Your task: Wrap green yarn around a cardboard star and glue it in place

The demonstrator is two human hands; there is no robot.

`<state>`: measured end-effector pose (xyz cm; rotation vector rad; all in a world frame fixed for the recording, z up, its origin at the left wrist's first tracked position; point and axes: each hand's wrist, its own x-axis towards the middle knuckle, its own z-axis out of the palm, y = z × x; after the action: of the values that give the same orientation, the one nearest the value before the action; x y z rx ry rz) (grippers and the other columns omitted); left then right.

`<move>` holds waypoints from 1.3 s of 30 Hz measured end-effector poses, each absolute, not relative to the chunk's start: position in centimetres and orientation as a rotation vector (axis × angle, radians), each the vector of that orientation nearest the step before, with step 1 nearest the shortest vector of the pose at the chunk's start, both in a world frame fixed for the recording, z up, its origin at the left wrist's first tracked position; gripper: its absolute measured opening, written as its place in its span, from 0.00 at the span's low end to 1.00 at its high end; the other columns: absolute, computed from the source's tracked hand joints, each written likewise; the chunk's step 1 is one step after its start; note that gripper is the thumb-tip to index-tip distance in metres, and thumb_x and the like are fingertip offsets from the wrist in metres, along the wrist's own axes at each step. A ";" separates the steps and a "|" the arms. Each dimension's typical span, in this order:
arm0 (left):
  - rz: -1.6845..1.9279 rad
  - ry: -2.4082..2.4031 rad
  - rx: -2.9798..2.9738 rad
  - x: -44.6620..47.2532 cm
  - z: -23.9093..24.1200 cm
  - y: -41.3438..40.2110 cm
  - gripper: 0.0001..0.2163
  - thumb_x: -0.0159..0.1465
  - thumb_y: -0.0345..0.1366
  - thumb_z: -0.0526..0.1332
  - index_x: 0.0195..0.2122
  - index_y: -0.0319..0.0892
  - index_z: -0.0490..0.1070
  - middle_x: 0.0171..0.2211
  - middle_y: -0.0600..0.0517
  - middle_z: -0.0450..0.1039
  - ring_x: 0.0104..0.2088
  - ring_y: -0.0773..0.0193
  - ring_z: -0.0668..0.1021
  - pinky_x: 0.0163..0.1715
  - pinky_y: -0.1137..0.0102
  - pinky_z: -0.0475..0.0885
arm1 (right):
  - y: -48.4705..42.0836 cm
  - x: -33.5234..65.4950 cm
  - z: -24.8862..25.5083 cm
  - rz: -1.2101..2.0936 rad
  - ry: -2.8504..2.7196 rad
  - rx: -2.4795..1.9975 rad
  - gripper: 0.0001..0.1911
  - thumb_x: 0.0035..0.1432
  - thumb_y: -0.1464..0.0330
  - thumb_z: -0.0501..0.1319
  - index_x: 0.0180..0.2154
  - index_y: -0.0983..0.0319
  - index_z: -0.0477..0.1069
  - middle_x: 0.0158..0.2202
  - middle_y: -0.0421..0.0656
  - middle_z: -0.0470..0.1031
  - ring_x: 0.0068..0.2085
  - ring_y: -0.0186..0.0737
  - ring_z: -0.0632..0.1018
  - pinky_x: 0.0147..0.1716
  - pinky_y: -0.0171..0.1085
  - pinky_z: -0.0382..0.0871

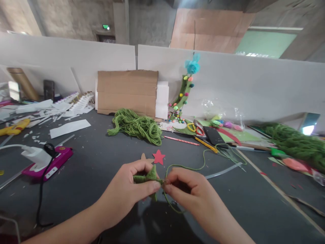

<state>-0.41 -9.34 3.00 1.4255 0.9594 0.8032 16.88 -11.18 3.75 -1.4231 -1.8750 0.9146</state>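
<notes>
My left hand (132, 189) pinches a small star-shaped piece wrapped in green yarn (148, 177), held just above the dark table (101, 159). My right hand (188, 191) pinches the green yarn strand (193, 168) right beside the piece; the strand loops below my fingers and trails off to the right. A red paper star (158, 157) and a tan cut-out (143, 157) lie flat just beyond my hands.
A heap of green yarn (135, 126) lies ahead before a cardboard sheet (127, 91). A pink device with a white plug (45, 159) sits left, with paper scraps (68, 128) and a yellow glue gun (15, 128). Scissors (194, 128), pencils, more yarn (294, 142) lie right.
</notes>
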 end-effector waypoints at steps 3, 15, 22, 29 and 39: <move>0.840 0.999 1.324 -0.1 2.6 -9.2 0.04 0.55 0.35 0.60 0.26 0.41 0.65 0.21 0.59 0.60 0.21 0.70 0.63 0.22 0.74 0.59 | -11.9 16.6 3.2 0.440 -2.048 -1.339 0.09 0.55 0.74 0.54 0.24 0.61 0.68 0.21 0.36 0.65 0.22 0.31 0.66 0.22 0.30 0.56; 0.765 1.138 1.728 0.6 3.1 -9.7 0.07 0.51 0.27 0.56 0.20 0.42 0.59 0.22 0.58 0.60 0.27 0.67 0.65 0.28 0.73 0.58 | -11.6 17.6 4.2 0.260 -2.232 -1.203 0.08 0.58 0.73 0.53 0.30 0.60 0.69 0.25 0.38 0.67 0.24 0.32 0.67 0.22 0.30 0.57; 0.671 0.933 1.615 0.0 4.1 -9.7 0.05 0.50 0.25 0.58 0.21 0.41 0.64 0.23 0.57 0.64 0.28 0.68 0.66 0.30 0.73 0.60 | -10.5 17.6 4.4 1.023 -1.851 -1.352 0.07 0.52 0.72 0.57 0.23 0.61 0.66 0.20 0.34 0.62 0.23 0.30 0.63 0.21 0.29 0.55; 0.845 0.929 1.402 -0.3 2.9 -9.5 0.04 0.54 0.32 0.59 0.24 0.41 0.64 0.22 0.59 0.59 0.21 0.72 0.62 0.22 0.75 0.57 | -10.8 16.9 3.4 1.270 -1.639 -1.302 0.07 0.50 0.69 0.59 0.22 0.63 0.66 0.20 0.34 0.61 0.23 0.29 0.62 0.22 0.29 0.54; 0.905 1.208 1.734 0.4 3.1 -9.0 0.05 0.52 0.28 0.56 0.21 0.42 0.62 0.24 0.57 0.62 0.28 0.66 0.66 0.31 0.72 0.60 | -12.4 16.9 3.4 0.037 -2.216 -1.165 0.11 0.58 0.74 0.51 0.29 0.61 0.70 0.23 0.41 0.69 0.24 0.34 0.69 0.23 0.31 0.59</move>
<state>0.40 -9.02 3.13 1.7342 1.2077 0.9053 16.89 -12.39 3.44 -1.1652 -2.2157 0.0373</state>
